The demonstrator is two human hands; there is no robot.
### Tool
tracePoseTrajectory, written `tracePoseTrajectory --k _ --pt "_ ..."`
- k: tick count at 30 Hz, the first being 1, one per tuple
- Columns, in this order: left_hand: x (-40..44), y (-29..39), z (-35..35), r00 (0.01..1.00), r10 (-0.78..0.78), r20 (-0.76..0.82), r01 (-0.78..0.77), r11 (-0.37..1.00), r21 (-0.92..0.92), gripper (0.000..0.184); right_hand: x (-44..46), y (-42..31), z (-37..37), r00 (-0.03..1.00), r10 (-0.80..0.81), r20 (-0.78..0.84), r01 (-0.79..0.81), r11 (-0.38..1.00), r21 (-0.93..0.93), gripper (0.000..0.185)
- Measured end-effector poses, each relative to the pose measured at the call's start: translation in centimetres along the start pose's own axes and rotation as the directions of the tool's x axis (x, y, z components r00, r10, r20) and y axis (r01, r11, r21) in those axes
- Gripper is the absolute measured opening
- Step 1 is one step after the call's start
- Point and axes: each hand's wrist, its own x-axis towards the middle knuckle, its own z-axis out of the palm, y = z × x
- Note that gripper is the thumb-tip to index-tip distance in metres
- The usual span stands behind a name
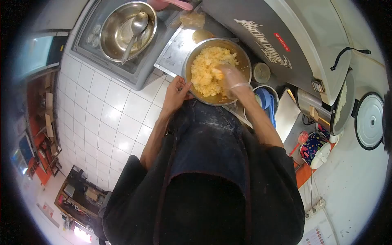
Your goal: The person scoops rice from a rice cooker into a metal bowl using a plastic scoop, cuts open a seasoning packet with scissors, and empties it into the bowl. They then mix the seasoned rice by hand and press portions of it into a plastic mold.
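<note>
A large metal bowl (188, 61) holds a heap of yellow-orange food (206, 67), crumbly like rice. My left hand (178, 93) grips the bowl's near left rim, thumb and fingers closed on its edge. Over the right part of the food is my right hand (232, 78), in a clear plastic glove. Motion blurs its fingers, which touch or sink into the food, so their pose is hidden. A small round container (261, 73) stands just right of the bowl.
At the upper left, a steel bowl (107, 41) with a spoon (139, 25) sits on a grey glass-topped unit. Right of my right forearm are a container with blue utensils (266, 102) and a metal tray (288, 112). A grey panel (261, 36) rises behind the large bowl.
</note>
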Motion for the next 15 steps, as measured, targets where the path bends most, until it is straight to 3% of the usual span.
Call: tracePoseTrajectory --k 1,2,3,6,8,9,11,15 --pt "-0.3 -0.1 0.3 1.0 -0.003 -0.007 0.002 1.0 -0.002 0.023 -0.3 0.4 -1.1 0.989 0.084 0.117 -0.081 0.996 -0.029 0.038" --pt "-0.7 -0.1 0.6 1.0 -0.014 -0.001 0.014 1.0 -0.027 0.022 -1.2 1.6 -0.5 0.998 -0.047 0.039 0.052 0.992 -0.117 0.033" --pt "-0.9 -0.2 0.9 1.0 -0.024 0.006 0.024 0.998 -0.05 0.022 -1.4 2.0 1.8 0.998 -0.054 0.043 0.059 0.991 -0.116 0.033" --pt "-1.0 -0.8 1.6 1.0 -0.007 -0.012 0.007 0.999 -0.04 0.023 -1.6 1.9 5.9 0.973 0.129 -0.189 -0.187 0.925 -0.332 0.029" --pt "-1.0 -0.8 1.5 1.0 -0.007 -0.014 0.007 0.999 -0.041 0.023 -1.0 0.2 3.9 0.974 0.214 -0.067 -0.22 0.972 -0.086 0.033" --pt "-1.1 -0.5 1.3 1.0 -0.012 -0.02 0.011 0.999 -0.042 0.023 -0.9 0.2 3.1 0.974 0.217 -0.065 -0.222 0.971 -0.084 0.033" --pt "-1.0 -0.3 1.4 1.0 -0.014 -0.021 0.013 0.999 -0.044 0.023 -0.4 1.4 1.0 0.986 0.143 0.089 -0.145 0.989 0.017 0.041" --pt "-0.8 -0.8 1.2 0.999 -0.011 -0.037 0.009 0.998 -0.066 0.022 0.8 4.2 0.6 0.982 0.141 0.124 -0.148 0.988 0.05 0.051"
